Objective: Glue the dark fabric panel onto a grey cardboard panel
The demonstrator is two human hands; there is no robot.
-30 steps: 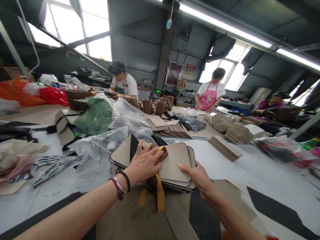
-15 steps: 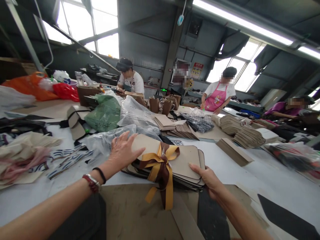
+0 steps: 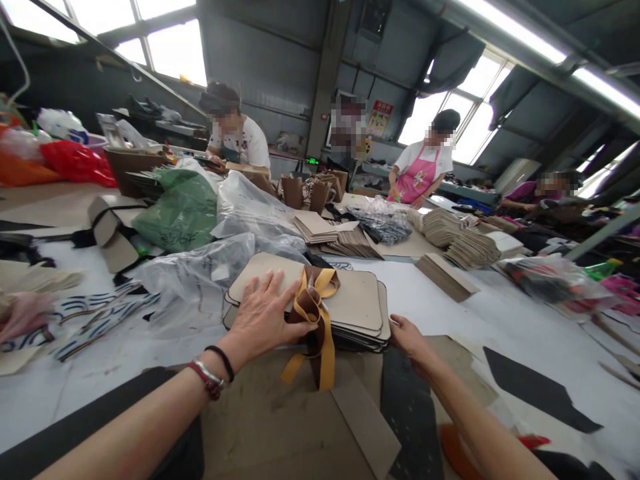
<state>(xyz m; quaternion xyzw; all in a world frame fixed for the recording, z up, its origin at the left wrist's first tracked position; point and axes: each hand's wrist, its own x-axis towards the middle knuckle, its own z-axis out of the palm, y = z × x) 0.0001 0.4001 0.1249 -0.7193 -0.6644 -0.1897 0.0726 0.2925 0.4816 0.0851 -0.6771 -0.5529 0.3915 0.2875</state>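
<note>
A stack of tan card panels (image 3: 353,299) with rounded corners lies on a white bench (image 3: 450,313), straight ahead of the person. A gold and brown ribbon (image 3: 313,312) is tied round the stack in a bow, with its tails hanging over the near edge at 6 o'clock.

The left hand (image 3: 264,319) lies released and flat, palm down, on the top panel at the stack's 8 o'clock, its fingertips touching the bow. The right hand (image 3: 407,337) touches the stack's near right corner at 4 o'clock; whether it grips the edge cannot be told.

A crumpled clear plastic bag (image 3: 200,280) sits just beside the stack at 9 o'clock, with a green bag (image 3: 180,213) beyond it at 10 o'clock. Fanned piles of brown card pieces (image 3: 470,250) lie at 2 o'clock. A co-worker in a pink apron (image 3: 423,177) stands at the far side at 1 o'clock.
</note>
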